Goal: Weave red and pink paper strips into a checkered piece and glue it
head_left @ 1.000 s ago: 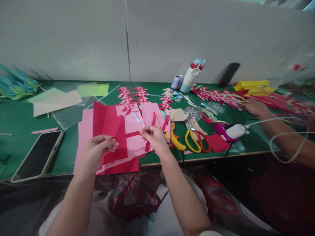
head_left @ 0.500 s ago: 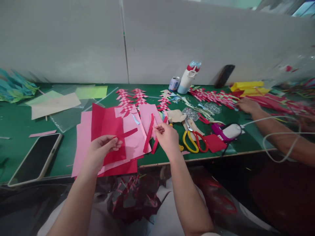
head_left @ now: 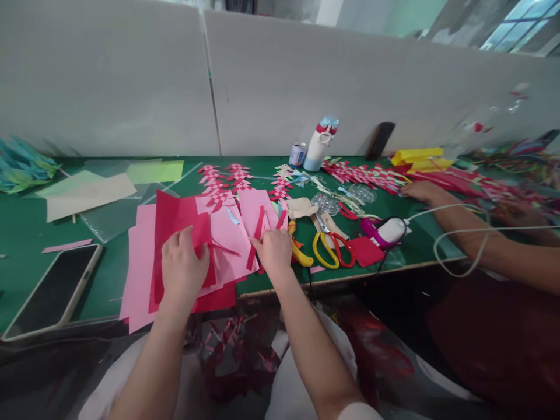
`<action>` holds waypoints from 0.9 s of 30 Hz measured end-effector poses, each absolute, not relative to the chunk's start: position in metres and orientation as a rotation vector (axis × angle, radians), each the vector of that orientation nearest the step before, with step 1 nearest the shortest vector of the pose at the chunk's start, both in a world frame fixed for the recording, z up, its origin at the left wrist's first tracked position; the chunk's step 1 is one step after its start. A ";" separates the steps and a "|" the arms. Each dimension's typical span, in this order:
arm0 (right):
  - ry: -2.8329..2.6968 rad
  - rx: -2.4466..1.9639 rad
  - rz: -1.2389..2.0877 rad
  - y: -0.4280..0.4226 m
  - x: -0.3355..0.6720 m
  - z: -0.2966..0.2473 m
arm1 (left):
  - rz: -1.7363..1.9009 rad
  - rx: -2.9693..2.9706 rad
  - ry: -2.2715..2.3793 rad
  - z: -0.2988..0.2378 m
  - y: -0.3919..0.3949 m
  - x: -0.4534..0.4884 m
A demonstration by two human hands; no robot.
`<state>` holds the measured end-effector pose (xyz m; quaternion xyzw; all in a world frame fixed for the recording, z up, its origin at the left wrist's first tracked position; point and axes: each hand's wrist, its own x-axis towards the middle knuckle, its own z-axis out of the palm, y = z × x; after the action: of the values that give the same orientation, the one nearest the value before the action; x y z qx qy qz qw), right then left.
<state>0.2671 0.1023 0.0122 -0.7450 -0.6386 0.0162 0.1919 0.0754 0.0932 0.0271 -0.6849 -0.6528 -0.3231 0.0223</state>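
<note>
My left hand is open, its fingers apart over a folded sheet of red paper. Just right of its thumb, a narrow red strip juts out over the pink paper sheets. My right hand has its fingers closed at a red paper strip on the pink paper; part of the strip is hidden beneath them. Woven pink-and-red paper chains lie just beyond. To the right of my right hand are scissors with yellow and red handles and a yellow-handled tool.
A phone lies at the left table edge. At the back stand a can and a white bottle. A white device with a cable lies to the right, near another person's arm.
My left hand has let go of the narrow red strip and spread its fingers. My right hand has moved down onto the strips. The camera view has shifted slightly.
</note>
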 end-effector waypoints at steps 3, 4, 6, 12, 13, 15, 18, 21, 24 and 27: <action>-1.805 -2.086 0.059 0.102 0.266 0.011 | -1.003 -2.280 -2.004 0.028 0.095 0.086; -1.806 -2.086 0.074 0.103 0.266 0.011 | -1.013 -2.339 -2.017 0.028 0.096 0.089; -1.808 -2.084 0.104 0.103 0.266 0.011 | -1.029 -2.426 -2.043 0.029 0.097 0.096; -1.786 -1.994 0.130 0.102 0.269 0.009 | -1.070 -2.490 -2.101 0.035 0.098 0.114; -1.751 -1.960 0.133 0.102 0.270 0.009 | -1.069 -2.498 -2.149 0.036 0.097 0.115; -1.646 -1.858 0.173 0.100 0.273 0.010 | -1.113 -2.544 -2.245 0.035 0.097 0.117; -1.455 -1.646 0.335 0.099 0.277 0.014 | -1.387 -2.664 -2.300 0.031 0.097 0.118; -1.285 -1.443 0.595 0.099 0.277 0.018 | -1.583 -2.732 -2.290 0.028 0.097 0.120; -1.143 -1.297 0.833 0.097 0.271 0.019 | -1.565 -2.830 -2.273 0.031 0.095 0.121; -1.053 -1.180 1.002 0.093 0.263 0.020 | -1.532 -2.938 -2.202 0.039 0.092 0.120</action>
<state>0.2629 0.0934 0.0197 -0.5076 -0.4529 0.4309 0.5929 0.1197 0.0917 0.0390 -0.6748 -0.5057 -0.3518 -0.4064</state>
